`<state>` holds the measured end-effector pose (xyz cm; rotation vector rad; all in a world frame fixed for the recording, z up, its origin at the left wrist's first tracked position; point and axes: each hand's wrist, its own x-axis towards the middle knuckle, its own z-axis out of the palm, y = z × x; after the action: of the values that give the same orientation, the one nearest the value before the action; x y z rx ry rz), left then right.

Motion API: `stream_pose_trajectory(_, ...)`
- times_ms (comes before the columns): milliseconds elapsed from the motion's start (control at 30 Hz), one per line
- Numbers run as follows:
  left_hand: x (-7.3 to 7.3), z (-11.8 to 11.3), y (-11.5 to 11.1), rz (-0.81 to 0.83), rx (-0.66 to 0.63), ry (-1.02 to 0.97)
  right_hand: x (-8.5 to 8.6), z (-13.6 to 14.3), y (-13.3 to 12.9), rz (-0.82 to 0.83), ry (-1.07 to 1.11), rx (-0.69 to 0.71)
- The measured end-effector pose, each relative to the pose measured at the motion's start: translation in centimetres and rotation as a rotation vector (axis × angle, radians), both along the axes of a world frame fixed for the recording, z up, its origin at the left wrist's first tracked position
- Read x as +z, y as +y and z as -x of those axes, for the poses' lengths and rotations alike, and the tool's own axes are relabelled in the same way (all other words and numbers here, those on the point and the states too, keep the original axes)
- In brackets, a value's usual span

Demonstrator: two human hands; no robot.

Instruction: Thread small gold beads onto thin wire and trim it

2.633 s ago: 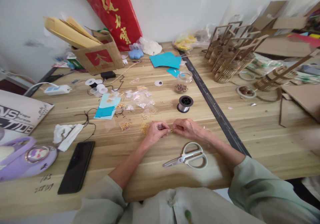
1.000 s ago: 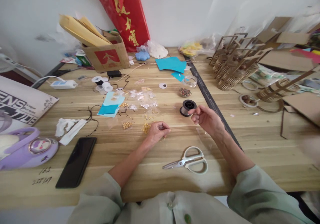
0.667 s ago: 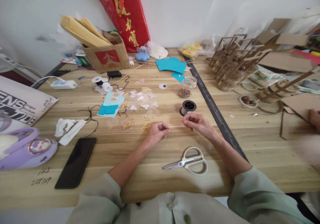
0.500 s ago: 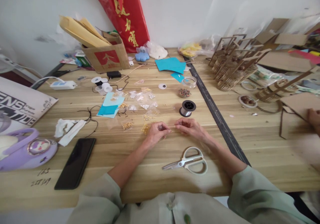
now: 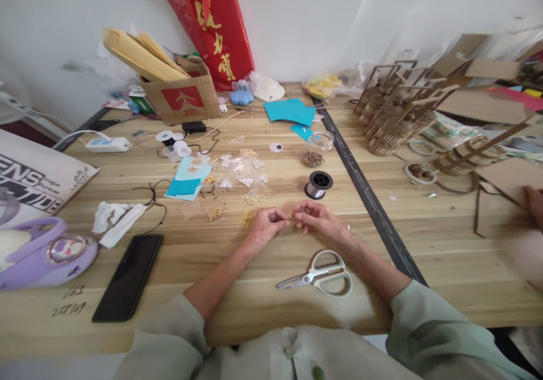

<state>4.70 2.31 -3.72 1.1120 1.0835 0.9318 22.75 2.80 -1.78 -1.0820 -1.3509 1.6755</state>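
A pale wall (image 5: 305, 29) spans the frame's top behind a wood-grain tabletop (image 5: 250, 301) crossed by a black strip (image 5: 367, 193), right of center.

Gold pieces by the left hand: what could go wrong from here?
The left hand is right beside the loose gold pieces, so a small shift might scatter them. The scissors lie between the forearms, where a moving arm could nudge them.

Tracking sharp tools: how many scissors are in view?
1 pair: scissors on the table, on the near side of the right hand. Others may be hidden.
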Motion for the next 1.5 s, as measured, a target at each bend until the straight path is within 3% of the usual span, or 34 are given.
stream_pose_trajectory(367,0.2,0.1,0.0,0.003,-0.009,-0.005,-0.1,0.2,-0.2,0.127,0.17,-0.024)
stream_pose_trajectory(733,0.7,0.1,0.0,0.044,-0.019,-0.025,0.6,-0.1,-0.4,-0.286,-0.387,0.031)
stream_pose_trajectory(900,1.0,0.2,0.0,0.059,-0.03,-0.033,0.4,-0.2,-0.3,-0.412,-0.514,0.022)
stream_pose_trajectory(1167,1.2,0.4,0.0,0.053,-0.081,-0.027,0.4,-0.2,-0.3,-0.396,-0.541,0.027)
stream_pose_trajectory(1500,1.2,0.3,0.0,0.071,-0.052,-0.035,0.4,-0.4,-0.2,-0.375,-0.552,0.059)
